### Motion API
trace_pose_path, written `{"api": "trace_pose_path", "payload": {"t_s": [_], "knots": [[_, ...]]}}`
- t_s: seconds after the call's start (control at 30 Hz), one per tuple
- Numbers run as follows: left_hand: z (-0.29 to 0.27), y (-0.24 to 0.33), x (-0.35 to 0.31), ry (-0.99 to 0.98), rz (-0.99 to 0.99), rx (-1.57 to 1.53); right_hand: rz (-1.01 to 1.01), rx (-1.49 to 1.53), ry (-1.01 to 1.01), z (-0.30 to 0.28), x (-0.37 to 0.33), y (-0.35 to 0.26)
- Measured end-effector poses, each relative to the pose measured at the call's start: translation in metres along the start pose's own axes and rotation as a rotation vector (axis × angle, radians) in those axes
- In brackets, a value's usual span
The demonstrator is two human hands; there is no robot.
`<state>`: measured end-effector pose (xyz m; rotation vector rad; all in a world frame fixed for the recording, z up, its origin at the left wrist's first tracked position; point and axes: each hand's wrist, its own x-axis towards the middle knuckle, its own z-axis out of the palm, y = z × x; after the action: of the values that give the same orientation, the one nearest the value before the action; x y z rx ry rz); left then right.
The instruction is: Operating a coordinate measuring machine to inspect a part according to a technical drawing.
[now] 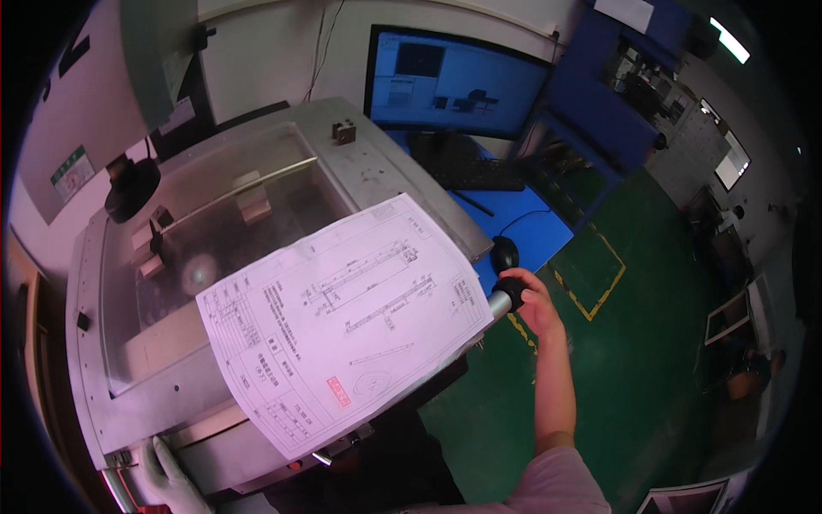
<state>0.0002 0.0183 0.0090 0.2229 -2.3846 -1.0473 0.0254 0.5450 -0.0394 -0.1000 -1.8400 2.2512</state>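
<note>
My right hand (539,307), bare, has its fingers curled round a black knob (509,293) on the end of a metal shaft at the right side of a measuring machine. Low on the left, my left hand (171,481) in a white glove lies against the machine's front edge, its visible fingers stretched out; the rest of it is partly cut off. A printed technical drawing (402,343) with a red stamp is spread over the near right part of the machine's grey frame (368,154). On the glass stage (282,210) a thin rod (282,170) rests across small blocks (253,206).
Above the stage hangs the black lens head (133,187) of the machine column. Behind at the right, a monitor (458,81), keyboard (471,171) and black mouse (505,253) stand on a blue table (539,236). The green floor (634,343) bears yellow tape lines.
</note>
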Motion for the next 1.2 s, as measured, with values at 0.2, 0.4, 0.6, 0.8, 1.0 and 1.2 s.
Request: {"api": "trace_pose_path", "payload": {"t_s": [0.2,0.4,0.6,0.8,1.0,1.2], "knots": [[0.007,0.002,0.003,0.011,-0.103,-0.035,-0.049,-0.015,0.04,0.005,-0.003,-0.004],[0.005,-0.003,0.001,0.037,-0.132,-0.086,-0.071,-0.027,0.024,0.006,-0.002,0.003],[0.005,-0.008,-0.003,0.077,-0.124,0.003,-0.065,-0.027,0.016,0.004,-0.003,0.002],[0.007,-0.007,-0.002,0.081,-0.138,0.001,-0.073,0.0,0.035,0.005,-0.002,0.002],[0.006,-0.008,-0.003,0.1,-0.14,0.061,-0.053,-0.015,0.048,0.004,-0.005,0.001],[0.0,-0.015,-0.003,0.048,-0.208,-0.086,-0.079,-0.037,0.012,0.003,-0.004,0.007]]}}
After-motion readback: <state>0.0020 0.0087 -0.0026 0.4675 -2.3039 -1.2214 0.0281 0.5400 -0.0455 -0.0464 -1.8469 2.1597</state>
